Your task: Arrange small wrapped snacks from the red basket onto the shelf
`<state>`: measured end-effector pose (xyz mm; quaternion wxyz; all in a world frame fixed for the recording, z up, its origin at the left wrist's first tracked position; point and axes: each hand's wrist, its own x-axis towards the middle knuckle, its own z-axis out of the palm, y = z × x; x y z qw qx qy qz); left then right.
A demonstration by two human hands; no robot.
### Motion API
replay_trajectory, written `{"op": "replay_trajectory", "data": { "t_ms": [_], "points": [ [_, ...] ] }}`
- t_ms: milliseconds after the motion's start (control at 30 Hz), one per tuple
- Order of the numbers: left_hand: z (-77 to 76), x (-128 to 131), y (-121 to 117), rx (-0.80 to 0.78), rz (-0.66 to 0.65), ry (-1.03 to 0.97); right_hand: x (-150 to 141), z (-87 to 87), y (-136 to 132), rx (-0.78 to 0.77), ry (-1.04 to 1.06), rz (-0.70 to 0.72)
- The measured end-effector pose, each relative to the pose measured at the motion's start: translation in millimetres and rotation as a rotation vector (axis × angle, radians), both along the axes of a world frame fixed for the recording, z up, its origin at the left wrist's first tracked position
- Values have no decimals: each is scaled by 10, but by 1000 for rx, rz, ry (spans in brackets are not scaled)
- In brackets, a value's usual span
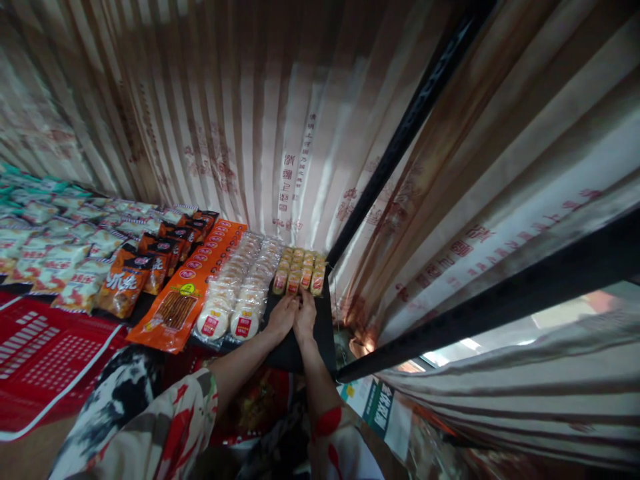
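Observation:
Both my hands meet at the front of a small block of yellow-wrapped snack packets (299,260), which stand in several short rows on a black shelf (316,333). My left hand (284,316) has its fingers drawn together at the near end of one front packet (293,283). Close beside it, my right hand (305,315) closes on the same packet from the right, the two hands' fingertips almost touching. Fingers cover the packet's lower end. Just left of my hands lie two rows of round white crackers (243,323) in clear wrap with red labels.
An orange bag of brown sticks (175,310), orange-black snack bags (123,283) and pale snack bags (75,263) fill the shelf leftward. A red basket (45,360) sits at lower left. A black post (390,167) and printed curtains (250,120) border the shelf.

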<state>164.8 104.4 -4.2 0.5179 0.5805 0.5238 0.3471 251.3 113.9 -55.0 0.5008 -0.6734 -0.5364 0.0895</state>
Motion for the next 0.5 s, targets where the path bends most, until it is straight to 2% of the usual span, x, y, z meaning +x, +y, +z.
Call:
{"op": "replay_trajectory", "data": {
  "t_ms": [300,500],
  "points": [
    [7,-24,-202,39,39,102,-55,89,-189,-21,-18,-19],
    [110,-84,-473,42,44,197,-146,87,-434,-88,23,-3]
  ]
}}
